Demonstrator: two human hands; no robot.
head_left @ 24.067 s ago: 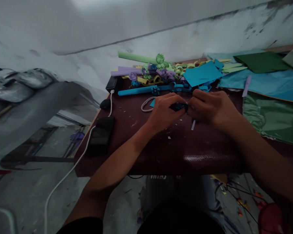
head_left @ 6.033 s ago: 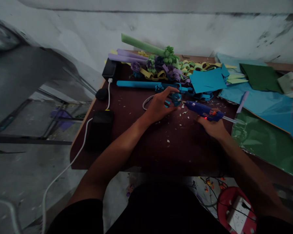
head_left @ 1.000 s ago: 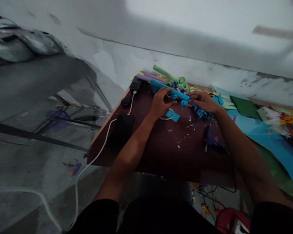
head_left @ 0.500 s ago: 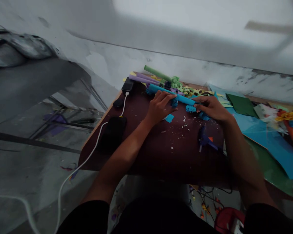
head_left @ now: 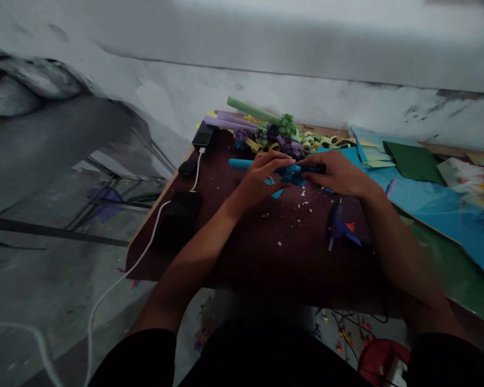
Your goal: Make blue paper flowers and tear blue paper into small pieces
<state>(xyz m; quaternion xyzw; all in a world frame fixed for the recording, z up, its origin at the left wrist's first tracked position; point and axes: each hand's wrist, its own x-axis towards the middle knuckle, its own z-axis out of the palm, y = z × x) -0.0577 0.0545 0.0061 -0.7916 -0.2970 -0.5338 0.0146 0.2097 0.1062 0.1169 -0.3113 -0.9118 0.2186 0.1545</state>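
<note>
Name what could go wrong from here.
The glue gun lies loose beside the right forearm; an inward sweep could knock it, and it might burn if hot, which I can't tell.

Both the left hand and right hand press in close around the blue paper flower, so its petals might crumple.

The white cable hangs over the table edge near the left arm and could get snagged.

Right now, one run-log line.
left hand: holding blue paper flower; right hand: holding same flower; blue tube: partly behind left hand; glue gun: on table, unheld
</note>
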